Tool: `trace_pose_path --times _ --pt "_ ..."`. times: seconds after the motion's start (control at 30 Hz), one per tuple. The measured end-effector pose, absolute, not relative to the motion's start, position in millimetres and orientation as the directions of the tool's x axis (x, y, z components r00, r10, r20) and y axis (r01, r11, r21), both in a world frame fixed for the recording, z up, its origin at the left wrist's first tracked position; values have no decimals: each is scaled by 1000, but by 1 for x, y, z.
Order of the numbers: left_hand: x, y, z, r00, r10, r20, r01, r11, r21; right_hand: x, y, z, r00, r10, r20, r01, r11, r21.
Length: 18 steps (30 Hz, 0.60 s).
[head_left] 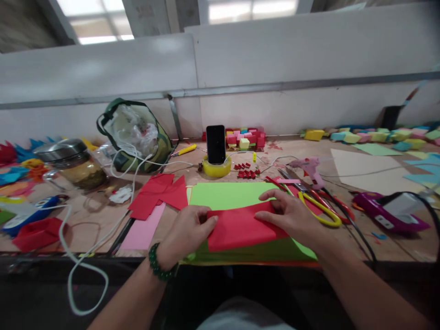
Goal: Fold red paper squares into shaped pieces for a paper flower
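Observation:
A red sheet of paper is held up, slightly bowed, above a stack of lime-green paper. My left hand, with a green bead bracelet on its wrist, pinches the sheet's left edge between thumb and fingers. On the right side, my right hand grips the same sheet, thumb on its face and fingers behind its top edge. Red paper pieces and a pink sheet lie left of the stack. Scissors with yellow handles rest just beyond my right hand.
A phone leans upright on a yellow tape roll. Behind are small folded paper blocks. A pink glue gun and a purple power strip lie right. A glass jar, a bag and white cables occupy the left.

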State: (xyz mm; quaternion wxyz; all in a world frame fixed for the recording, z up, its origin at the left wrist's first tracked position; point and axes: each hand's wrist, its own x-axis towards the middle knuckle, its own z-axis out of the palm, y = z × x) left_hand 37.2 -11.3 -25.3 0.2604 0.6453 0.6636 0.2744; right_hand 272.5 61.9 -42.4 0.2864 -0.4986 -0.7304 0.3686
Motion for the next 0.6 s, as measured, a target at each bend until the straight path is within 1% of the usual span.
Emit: trace_pose_path --times 0.07,0.17,0.3,0.37,0.4,0.47,0.53,0.6 --pt "36 -1 -29 -1 1000 -8 825 6 565 271 68 -45 -374 927 28 576 256 -777" --pt "36 11 -40 55 998 -34 920 -37 391 268 74 -54 -423 906 26 655 325 -682" --pt "37 14 -50 133 990 -42 972 -122 198 266 75 -66 -424 904 50 737 377 -561" --pt "38 13 -50 163 986 20 977 -164 140 265 74 -70 -414 909 46 760 373 -533" --pt "38 14 -49 191 979 69 972 -199 125 265 73 -71 -413 910 43 764 372 -527" --pt "39 16 -48 341 933 115 923 -356 144 265 73 -72 -421 907 32 772 376 -512" --pt "40 19 -48 546 834 74 805 -547 231 266 74 -73 -429 903 22 786 386 -484" --pt "41 23 -48 667 745 20 702 -637 317 267 75 -73 -443 895 56 792 420 -442"
